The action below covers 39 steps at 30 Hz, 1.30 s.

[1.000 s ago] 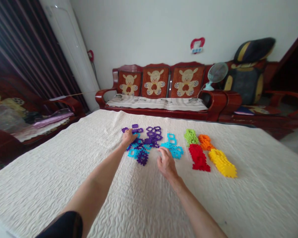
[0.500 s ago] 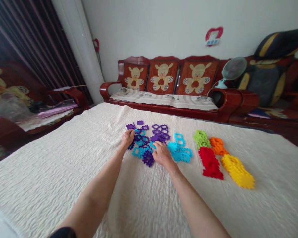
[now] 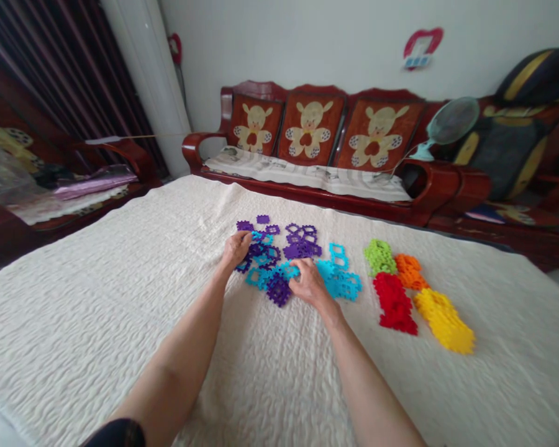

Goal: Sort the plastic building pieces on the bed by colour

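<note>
My left hand (image 3: 237, 247) is at the left edge of a mixed pile of purple and light blue interlocking toy pieces (image 3: 263, 254). Its fingers are bent together, and whatever they grip is hidden. Over the pile's right side, my right hand (image 3: 309, 283) is closed, with a light blue interlocking toy piece (image 3: 290, 269) at its fingertips. Just beyond that hand lies a group of purple pieces (image 3: 302, 249). To its right are light blue pieces (image 3: 347, 285). A dark purple piece (image 3: 278, 290) sits near the front of the mixed pile.
Farther right on the quilted cream cover (image 3: 135, 279) are heaps of green pieces (image 3: 379, 257), orange pieces (image 3: 410, 271), red pieces (image 3: 395, 304) and yellow pieces (image 3: 445, 320). A wooden sofa (image 3: 279, 183) stands behind the covered surface, with a small fan (image 3: 451, 121) at its right end.
The camera view has shifted a little. My right hand has moved slightly right, with the light blue piece still at its fingertips. My left hand stays at the pile's left edge.
</note>
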Each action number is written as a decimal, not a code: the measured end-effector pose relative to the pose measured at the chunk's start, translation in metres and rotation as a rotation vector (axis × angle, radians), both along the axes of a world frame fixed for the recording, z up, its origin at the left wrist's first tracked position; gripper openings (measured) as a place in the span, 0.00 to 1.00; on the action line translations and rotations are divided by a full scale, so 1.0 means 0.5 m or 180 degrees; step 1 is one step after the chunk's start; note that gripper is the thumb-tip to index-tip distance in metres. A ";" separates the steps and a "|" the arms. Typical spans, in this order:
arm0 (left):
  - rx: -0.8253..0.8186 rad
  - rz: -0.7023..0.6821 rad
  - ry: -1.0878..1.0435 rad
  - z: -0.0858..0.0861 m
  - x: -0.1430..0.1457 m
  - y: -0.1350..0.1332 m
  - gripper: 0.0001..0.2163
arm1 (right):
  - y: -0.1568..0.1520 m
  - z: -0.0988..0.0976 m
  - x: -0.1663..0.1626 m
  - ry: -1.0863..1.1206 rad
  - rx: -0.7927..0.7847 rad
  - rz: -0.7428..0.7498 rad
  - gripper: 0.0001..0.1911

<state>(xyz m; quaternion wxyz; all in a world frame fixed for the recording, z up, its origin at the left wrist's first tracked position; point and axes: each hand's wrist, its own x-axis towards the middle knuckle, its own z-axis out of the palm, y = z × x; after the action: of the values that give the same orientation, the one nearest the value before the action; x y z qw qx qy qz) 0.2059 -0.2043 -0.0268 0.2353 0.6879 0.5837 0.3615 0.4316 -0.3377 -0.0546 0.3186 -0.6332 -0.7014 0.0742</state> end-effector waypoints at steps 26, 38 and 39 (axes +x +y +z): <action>0.0144 -0.0016 -0.0030 -0.007 -0.004 0.005 0.15 | 0.002 -0.021 -0.030 0.0538 0.0853 0.0185 0.13; 0.0279 -0.0752 -0.0309 0.046 0.056 -0.037 0.15 | 0.012 -0.007 -0.018 0.2892 0.0824 -0.0532 0.13; 0.0236 -0.0918 -0.0237 0.051 0.067 -0.046 0.14 | 0.012 -0.004 -0.019 0.3065 0.0713 -0.0552 0.15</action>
<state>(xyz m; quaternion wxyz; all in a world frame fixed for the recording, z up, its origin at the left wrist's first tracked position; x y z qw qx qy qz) 0.2394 -0.2271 -0.0014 0.2807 0.7589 0.4560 0.3705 0.4222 -0.3319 -0.0564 0.6771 -0.5450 -0.4233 0.2555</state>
